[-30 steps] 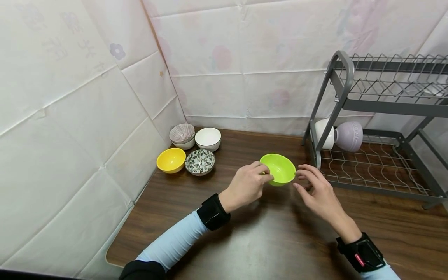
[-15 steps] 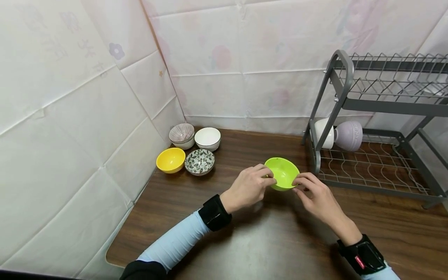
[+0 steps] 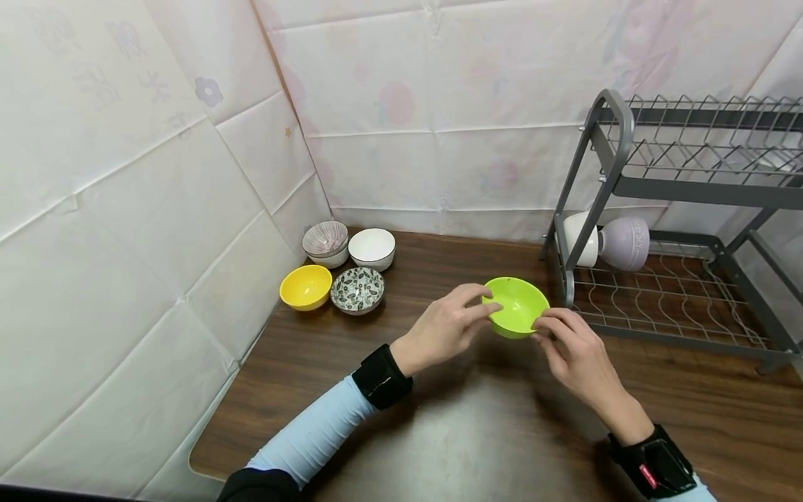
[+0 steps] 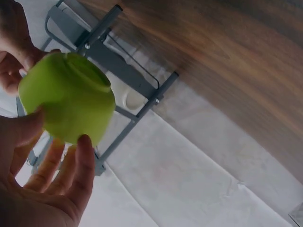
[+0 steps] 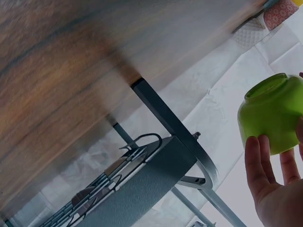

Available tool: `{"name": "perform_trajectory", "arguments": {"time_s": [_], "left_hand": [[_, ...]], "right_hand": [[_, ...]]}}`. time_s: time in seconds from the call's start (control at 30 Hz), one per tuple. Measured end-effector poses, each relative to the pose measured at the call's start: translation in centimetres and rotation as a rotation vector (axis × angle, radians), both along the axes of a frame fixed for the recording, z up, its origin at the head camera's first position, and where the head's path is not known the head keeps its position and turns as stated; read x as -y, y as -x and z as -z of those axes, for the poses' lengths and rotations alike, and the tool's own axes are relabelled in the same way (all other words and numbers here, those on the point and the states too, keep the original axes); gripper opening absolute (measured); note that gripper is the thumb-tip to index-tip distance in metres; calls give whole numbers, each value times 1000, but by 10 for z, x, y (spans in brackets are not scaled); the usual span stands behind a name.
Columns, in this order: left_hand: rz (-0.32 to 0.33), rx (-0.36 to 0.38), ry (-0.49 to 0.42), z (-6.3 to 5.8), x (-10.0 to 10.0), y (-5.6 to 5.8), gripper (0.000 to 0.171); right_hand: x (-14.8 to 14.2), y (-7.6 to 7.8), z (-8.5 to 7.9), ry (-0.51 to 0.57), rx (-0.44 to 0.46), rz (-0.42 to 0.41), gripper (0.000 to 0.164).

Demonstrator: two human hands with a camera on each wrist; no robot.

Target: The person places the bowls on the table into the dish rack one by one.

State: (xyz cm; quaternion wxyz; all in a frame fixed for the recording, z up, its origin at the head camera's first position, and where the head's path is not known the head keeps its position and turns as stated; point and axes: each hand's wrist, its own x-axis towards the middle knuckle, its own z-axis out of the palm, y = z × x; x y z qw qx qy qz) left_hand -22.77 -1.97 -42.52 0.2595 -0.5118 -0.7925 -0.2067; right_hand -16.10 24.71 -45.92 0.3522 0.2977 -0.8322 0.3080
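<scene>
Green bowl (image 3: 518, 305), round and without a long axis, is held off the table (image 3: 464, 446) between the fingers of the left hand (image 3: 442, 328) and those of the right hand (image 3: 576, 352). Each hand pinches its own side, left fingertips set apart. Dish rack (image 3: 709, 192) stands beyond and right of the right fingers, the nearer set.

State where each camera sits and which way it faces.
Head: worn there, facing forward and down at the lime-green bowl; left hand, right hand and sleeves show.
Left wrist: worn there, facing the bowl's outside; both hands show.
Right wrist: worn there, facing tabletop, dish rack and bowl; right hand shows.
Shared: both wrist views show bowl and dish rack.
</scene>
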Motion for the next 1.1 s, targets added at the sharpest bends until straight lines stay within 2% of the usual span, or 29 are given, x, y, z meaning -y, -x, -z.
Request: {"name": "perform_trajectory", "arguments": {"time_s": [0.1,0.2,0.43,0.63,0.77,0.93,1.1], "left_hand": [[-36,6,-13,-3,4,7,36],[-79,16,-13,-6,10,14,38],[-164,45,-11,-4,21,25,34],[-199,64,-31,0,25,28,22],[-220,71,-33,0,27,28,18],[-231,69,-37,1,28,27,18],[-256,56,-40,2,28,27,16]], "right_hand": [[-3,0,-1,16,-24,19,43],[-7,-1,-2,38,-30,34,48],[-15,-4,-7,83,-55,54,46],[-20,-8,-18,118,-129,83,48],[-21,-12,-29,188,-209,108,51],[-23,-19,-42,280,-272,192,54],[-31,-25,-51,357,-272,274,44]]}}
